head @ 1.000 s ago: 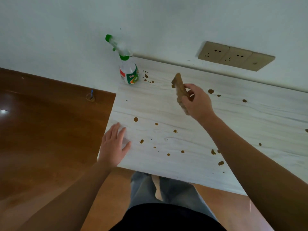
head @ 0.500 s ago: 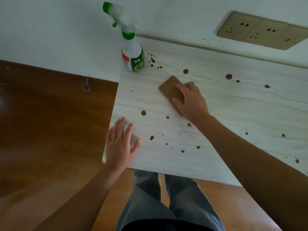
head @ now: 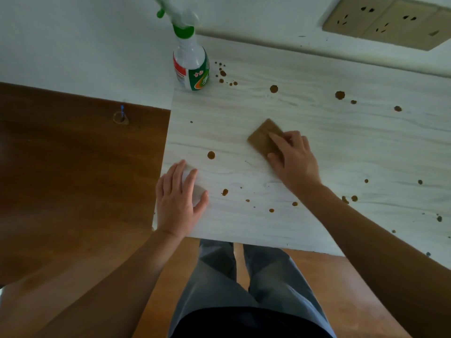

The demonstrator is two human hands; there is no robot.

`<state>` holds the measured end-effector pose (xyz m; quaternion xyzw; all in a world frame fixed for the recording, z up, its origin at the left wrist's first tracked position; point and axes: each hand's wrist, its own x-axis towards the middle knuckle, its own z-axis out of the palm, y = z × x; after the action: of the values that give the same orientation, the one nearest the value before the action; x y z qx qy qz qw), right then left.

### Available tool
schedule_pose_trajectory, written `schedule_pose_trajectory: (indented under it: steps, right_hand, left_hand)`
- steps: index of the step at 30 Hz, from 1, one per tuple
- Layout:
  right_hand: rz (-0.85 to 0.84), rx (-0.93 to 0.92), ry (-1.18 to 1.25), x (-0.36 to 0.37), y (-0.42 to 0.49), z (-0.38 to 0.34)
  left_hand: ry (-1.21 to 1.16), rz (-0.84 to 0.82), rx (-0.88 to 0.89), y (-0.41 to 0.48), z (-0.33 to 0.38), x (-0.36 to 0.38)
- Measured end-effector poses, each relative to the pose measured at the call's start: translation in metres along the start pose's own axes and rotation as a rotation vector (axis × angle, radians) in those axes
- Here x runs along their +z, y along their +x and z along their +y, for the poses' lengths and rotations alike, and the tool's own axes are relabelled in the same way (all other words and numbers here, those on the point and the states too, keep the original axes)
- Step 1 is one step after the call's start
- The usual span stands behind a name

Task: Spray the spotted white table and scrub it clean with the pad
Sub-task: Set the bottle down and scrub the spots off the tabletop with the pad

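Pad (head: 262, 137): a brown rectangle lying flat on the white desk (head: 317, 147), in its left half, about midway between the wall edge and the near edge. Right hand (head: 294, 159) presses down on the pad's near-right part, fingers spread flat over it and thumb at its near edge; the pad's far-left corner shows beyond the fingertips. Left hand (head: 179, 198) lies palm down, fingers open and slightly apart, at the desk's near-left corner, holding nothing; a pale patch shows beneath its fingers, which cannot be identified. Brown spots (head: 211, 155) are scattered over the desk: one large spot between the two hands, small ones along the near edge, others toward the right edge and a cluster by the far-left corner. Bottle (head: 191, 67), a clear sprayer with green collar and red-green label, stands upright at the far-left corner, just beside that cluster. Sockets (head: 388, 20), beige, sit in the wall above the desk. Floor (head: 73, 179), brown wood, lies left of the desk.
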<state>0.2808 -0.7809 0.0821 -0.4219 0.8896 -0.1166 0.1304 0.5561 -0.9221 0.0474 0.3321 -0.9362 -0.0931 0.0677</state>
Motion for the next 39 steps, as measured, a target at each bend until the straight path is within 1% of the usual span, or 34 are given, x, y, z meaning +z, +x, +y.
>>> schedule_pose_trajectory:
  steps: [4, 6, 7, 9, 12, 14, 16, 18, 21, 25, 27, 29, 33, 36, 39]
  right_hand:
    - [0.092, 0.235, 0.055, -0.003, 0.042, 0.005]
    - [0.128, 0.304, 0.093, 0.005, 0.057, -0.011]
    - [0.126, 0.31, 0.109, 0.01, 0.06, -0.023]
    - [0.094, 0.233, 0.134, 0.022, 0.051, -0.05]
    - [0.007, -0.026, 0.156, 0.035, 0.013, -0.079]
    - [-0.079, -0.196, 0.134, 0.037, -0.015, -0.074]
    - [-0.112, -0.267, 0.1, 0.031, -0.034, -0.052]
    - [-0.079, -0.181, 0.072, 0.021, -0.04, -0.026]
    - [-0.02, 0.05, 0.061, 0.009, -0.029, -0.007]
    - [0.08, 0.237, 0.117, 0.016, 0.012, -0.031]
    - [0.108, 0.269, 0.14, 0.026, 0.03, -0.055]
    - [0.105, 0.198, 0.147, 0.036, 0.037, -0.083]
    - [0.024, -0.049, 0.137, 0.051, 0.016, -0.116]
    - [-0.031, -0.158, 0.12, 0.053, -0.018, -0.105]
    - [-0.067, -0.243, 0.088, 0.046, -0.052, -0.074]
  left_hand:
    - [-0.003, -0.003, -0.013, -0.001, 0.0, 0.003]
    - [-0.004, -0.001, -0.018, -0.001, 0.001, 0.003]
    - [-0.005, -0.004, -0.02, -0.001, 0.0, 0.003]
    - [-0.006, -0.01, -0.021, -0.001, -0.001, 0.003]
    - [-0.006, -0.011, -0.016, -0.002, 0.0, 0.003]
    - [-0.008, -0.008, 0.008, -0.002, -0.003, 0.002]
    - [-0.003, -0.028, 0.048, -0.004, -0.009, 0.001]
    - [0.005, -0.05, 0.084, -0.006, -0.015, 0.001]
    - [0.005, -0.067, 0.089, -0.007, -0.018, 0.002]
    - [-0.003, -0.084, 0.081, -0.006, -0.019, 0.003]
    - [-0.005, -0.082, 0.08, -0.006, -0.019, 0.004]
    - [-0.009, -0.078, 0.087, -0.006, -0.02, 0.004]
    - [-0.013, -0.076, 0.086, -0.007, -0.019, 0.005]
    - [-0.067, -0.064, 0.091, -0.006, -0.021, 0.004]
    - [-0.112, -0.122, 0.095, -0.011, -0.028, -0.007]
